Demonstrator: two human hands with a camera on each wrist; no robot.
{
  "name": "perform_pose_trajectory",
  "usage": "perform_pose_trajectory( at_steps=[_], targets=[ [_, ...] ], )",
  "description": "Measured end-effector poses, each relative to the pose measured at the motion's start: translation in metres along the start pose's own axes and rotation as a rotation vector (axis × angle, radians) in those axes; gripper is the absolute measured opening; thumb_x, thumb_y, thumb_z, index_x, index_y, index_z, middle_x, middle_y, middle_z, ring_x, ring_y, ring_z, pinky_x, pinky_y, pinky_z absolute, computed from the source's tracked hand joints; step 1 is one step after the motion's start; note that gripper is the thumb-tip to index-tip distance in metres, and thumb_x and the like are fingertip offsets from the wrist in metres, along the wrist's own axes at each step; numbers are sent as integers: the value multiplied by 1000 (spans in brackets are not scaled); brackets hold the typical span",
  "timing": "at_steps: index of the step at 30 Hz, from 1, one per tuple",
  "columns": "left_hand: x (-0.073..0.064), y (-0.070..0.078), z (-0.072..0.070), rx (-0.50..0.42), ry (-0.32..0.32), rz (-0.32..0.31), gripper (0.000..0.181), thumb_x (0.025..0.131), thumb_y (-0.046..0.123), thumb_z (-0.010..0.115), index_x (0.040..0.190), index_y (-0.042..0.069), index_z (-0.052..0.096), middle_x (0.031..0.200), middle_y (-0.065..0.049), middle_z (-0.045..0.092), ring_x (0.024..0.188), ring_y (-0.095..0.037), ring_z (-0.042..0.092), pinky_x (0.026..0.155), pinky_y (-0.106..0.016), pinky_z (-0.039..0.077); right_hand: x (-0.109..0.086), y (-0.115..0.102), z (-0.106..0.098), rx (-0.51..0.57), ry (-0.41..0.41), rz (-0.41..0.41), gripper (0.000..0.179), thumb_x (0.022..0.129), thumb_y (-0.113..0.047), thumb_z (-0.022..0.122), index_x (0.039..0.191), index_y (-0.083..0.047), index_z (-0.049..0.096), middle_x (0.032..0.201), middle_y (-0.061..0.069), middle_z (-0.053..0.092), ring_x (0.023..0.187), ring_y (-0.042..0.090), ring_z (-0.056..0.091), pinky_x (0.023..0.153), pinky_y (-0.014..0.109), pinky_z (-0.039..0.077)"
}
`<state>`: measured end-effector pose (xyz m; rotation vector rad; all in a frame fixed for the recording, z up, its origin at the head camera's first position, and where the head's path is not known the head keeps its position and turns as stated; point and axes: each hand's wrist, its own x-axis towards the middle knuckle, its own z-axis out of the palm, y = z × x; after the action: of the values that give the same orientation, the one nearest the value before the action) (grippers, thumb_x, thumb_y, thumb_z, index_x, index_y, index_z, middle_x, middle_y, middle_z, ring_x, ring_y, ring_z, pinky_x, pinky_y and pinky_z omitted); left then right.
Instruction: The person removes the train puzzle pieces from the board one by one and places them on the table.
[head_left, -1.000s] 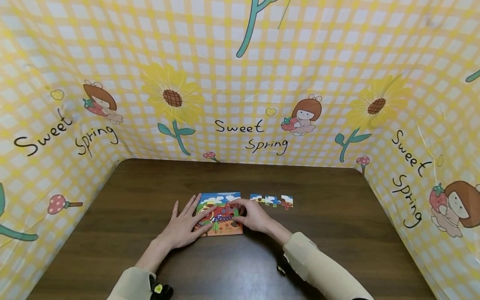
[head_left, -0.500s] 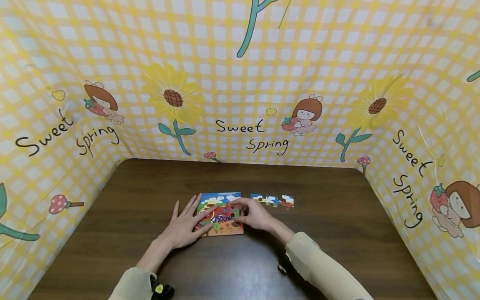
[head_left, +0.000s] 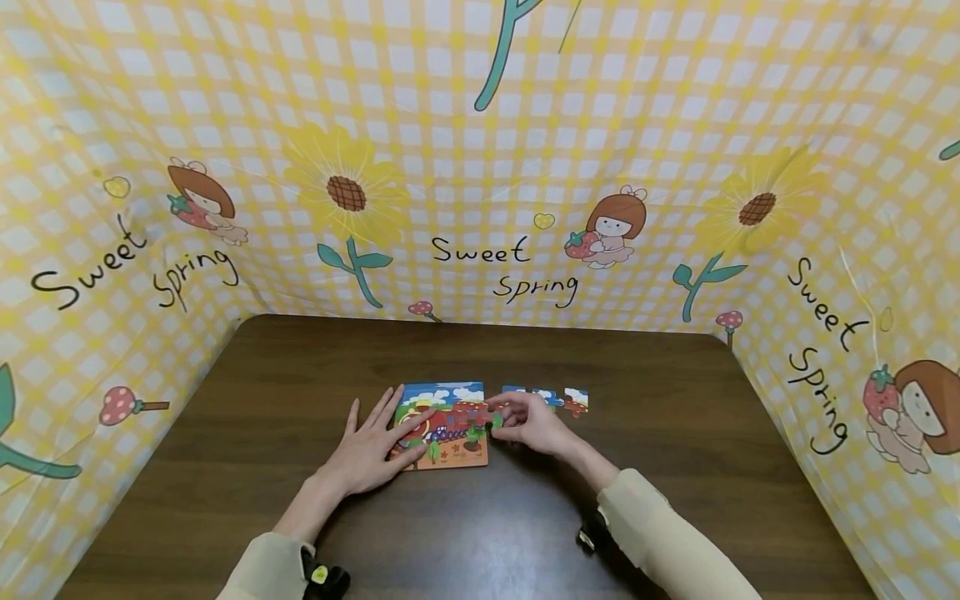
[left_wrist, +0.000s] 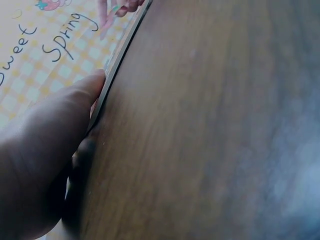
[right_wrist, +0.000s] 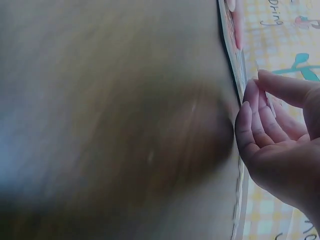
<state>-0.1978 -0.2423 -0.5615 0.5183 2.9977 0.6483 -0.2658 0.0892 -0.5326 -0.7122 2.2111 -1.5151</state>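
Observation:
A jigsaw puzzle board [head_left: 453,454] with a colourful farm-like picture lies on the table in the head view. My left hand [head_left: 363,458] rests on its left side, fingers spread and straight. In the left wrist view the thumb [left_wrist: 92,85] lies along the board's near edge [left_wrist: 116,65]. At the board's right edge, my right hand [head_left: 534,423] pinches a red and green puzzle piece [head_left: 492,419] between thumb and fingers. The right wrist view shows that piece edge-on, partly hidden by the fingers [right_wrist: 251,107].
Three loose puzzle pieces with blue sky and clouds, among them a red-bottomed piece [head_left: 576,401] and a middle one [head_left: 545,395], lie behind and right of my right hand. A yellow checked cloth [head_left: 480,200] walls in the brown table [head_left: 480,533].
My right hand has lifted a piece off the board's right part and shifted right with it, now overlapping the loose pieces in view. The left hand stays in place.

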Motion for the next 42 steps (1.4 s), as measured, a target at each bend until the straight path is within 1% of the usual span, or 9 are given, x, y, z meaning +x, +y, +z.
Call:
perform_pose_trajectory(
  at_steps=[5, 11, 18, 21, 26, 33, 39, 42],
  targets=[
    [1, 0, 0, 1, 3, 4, 64, 108, 64, 59, 167, 49, 42, 187, -14, 10, 174, -40, 10, 130, -81, -8, -16, 6, -12, -8, 23, 26, 46, 98, 3, 79, 143, 6, 68, 106, 27, 71, 81, 10, 66, 70, 22, 56],
    [0, 0, 1, 3, 2, 2, 64, 108, 62, 60, 167, 47, 44, 187, -14, 10, 174, -40, 10, 130, -81, -8, -35, 11, -26, -32, 41, 38, 48, 97, 2, 79, 143, 6, 67, 110, 26, 70, 88, 10, 68, 73, 21, 58],
    [0, 0, 0, 2, 6, 5, 64, 108, 61, 61, 168, 44, 45, 187, -15, 11, 174, -41, 11, 130, -81, -7, -53, 18, -42, -36, 58, 41, 46, 96, 5, 80, 140, 9, 68, 107, 30, 69, 79, 6, 64, 68, 20, 55],
    [0, 1, 0, -2, 4, 4, 64, 108, 61, 61, 168, 45, 45, 187, -15, 11, 174, -41, 11, 130, -81, -8, -58, 21, -49, -32, 60, 45, 46, 95, 5, 80, 139, 11, 67, 106, 30, 67, 80, 5, 63, 70, 19, 55],
    [0, 1, 0, -5, 10, 6, 64, 108, 60, 61, 168, 44, 45, 187, -15, 11, 174, -42, 12, 130, -81, -8, -68, 23, -59, -75, 58, 42, 45, 96, 4, 80, 139, 11, 68, 106, 29, 66, 80, 4, 61, 74, 18, 54],
    [0, 2, 0, -7, 7, 5, 64, 108, 60, 62, 168, 45, 45, 187, -15, 11, 174, -41, 11, 130, -81, -8, -81, 26, -73, -97, 61, 59, 45, 95, 4, 80, 138, 12, 67, 105, 27, 67, 80, 4, 60, 72, 18, 54],
    [-1, 1, -1, 3, 5, 1, 64, 108, 62, 61, 168, 45, 45, 187, -14, 11, 174, -41, 11, 131, -81, -8, -87, 24, -80, -169, 41, 64, 46, 97, 2, 79, 139, 12, 66, 101, 23, 69, 79, 6, 60, 71, 19, 53],
    [-1, 1, -1, 5, 3, 0, 64, 108, 62, 60, 167, 45, 45, 187, -14, 11, 174, -41, 11, 131, -81, -7, -90, 24, -82, -199, 40, 48, 46, 97, 2, 80, 139, 12, 66, 102, 23, 69, 80, 6, 60, 71, 20, 54]
  ],
)
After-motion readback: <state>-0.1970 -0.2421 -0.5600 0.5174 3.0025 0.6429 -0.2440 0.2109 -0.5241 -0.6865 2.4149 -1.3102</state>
